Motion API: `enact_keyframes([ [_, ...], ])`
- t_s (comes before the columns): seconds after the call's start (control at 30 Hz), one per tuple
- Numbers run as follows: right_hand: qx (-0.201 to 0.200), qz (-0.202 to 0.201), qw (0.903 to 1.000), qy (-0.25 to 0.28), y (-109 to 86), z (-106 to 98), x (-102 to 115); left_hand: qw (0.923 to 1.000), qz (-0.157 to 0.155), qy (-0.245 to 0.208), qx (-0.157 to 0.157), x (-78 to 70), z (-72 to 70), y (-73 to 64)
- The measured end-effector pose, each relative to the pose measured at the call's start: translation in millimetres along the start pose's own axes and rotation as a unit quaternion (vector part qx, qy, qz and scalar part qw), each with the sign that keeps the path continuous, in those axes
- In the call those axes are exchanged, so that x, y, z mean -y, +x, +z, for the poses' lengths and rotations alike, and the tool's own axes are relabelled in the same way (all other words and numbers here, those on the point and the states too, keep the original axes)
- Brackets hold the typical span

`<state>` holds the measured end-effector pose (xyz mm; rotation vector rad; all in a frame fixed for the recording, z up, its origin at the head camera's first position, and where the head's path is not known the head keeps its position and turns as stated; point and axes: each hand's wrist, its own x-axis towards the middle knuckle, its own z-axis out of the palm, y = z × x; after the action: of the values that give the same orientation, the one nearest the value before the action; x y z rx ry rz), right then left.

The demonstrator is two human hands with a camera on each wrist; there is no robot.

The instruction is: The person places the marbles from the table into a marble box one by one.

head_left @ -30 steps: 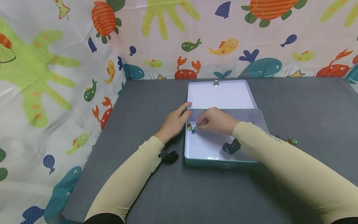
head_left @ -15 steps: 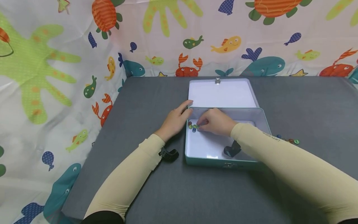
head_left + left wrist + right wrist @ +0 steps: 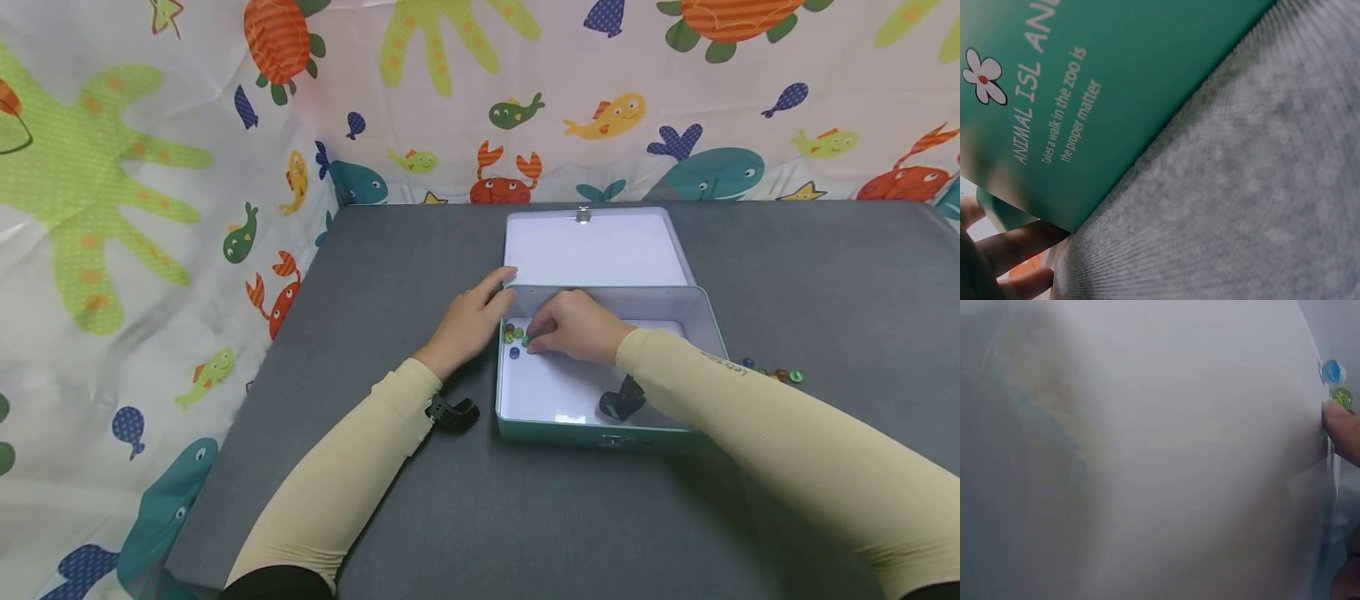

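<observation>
A shallow metal box [image 3: 555, 434], green outside and white inside, lies with its lid [image 3: 596, 250] laid back. My left hand [image 3: 467, 327] rests at its back left corner, fingers fairly straight; in the left wrist view, its fingers [image 3: 1025, 244] touch the green side. My right hand [image 3: 581, 327] is inside the box at the left, thumb and fingers pinching a green marble [image 3: 526, 341], partly hidden. Beside it lie a blue marble [image 3: 514, 352], other green marbles [image 3: 519, 332] and a brown marble [image 3: 509, 328]. In the right wrist view, a blue-white marble [image 3: 1334, 372] lies near the thumb [image 3: 1341, 428].
Several more marbles [image 3: 797, 377] lie on the grey tabletop [image 3: 420, 517] right of the box, partly behind the right sleeve [image 3: 750, 417]. A curtain with sea animals [image 3: 450, 175] hangs behind and to the left.
Inside the box the marbles have shifted: the blue one has rolled a little left, and a green one sits farther back. The left hand stays at the corner.
</observation>
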<state>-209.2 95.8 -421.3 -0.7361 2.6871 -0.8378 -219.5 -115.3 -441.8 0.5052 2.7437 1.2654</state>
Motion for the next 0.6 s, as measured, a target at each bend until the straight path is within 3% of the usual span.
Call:
enact_keyframes([
  [0.6,0.04,0.039,0.9983,-0.015,-3.0,-10.4,4.3,1.0,-0.009,0.0,0.002,0.1,0.7,-0.4],
])
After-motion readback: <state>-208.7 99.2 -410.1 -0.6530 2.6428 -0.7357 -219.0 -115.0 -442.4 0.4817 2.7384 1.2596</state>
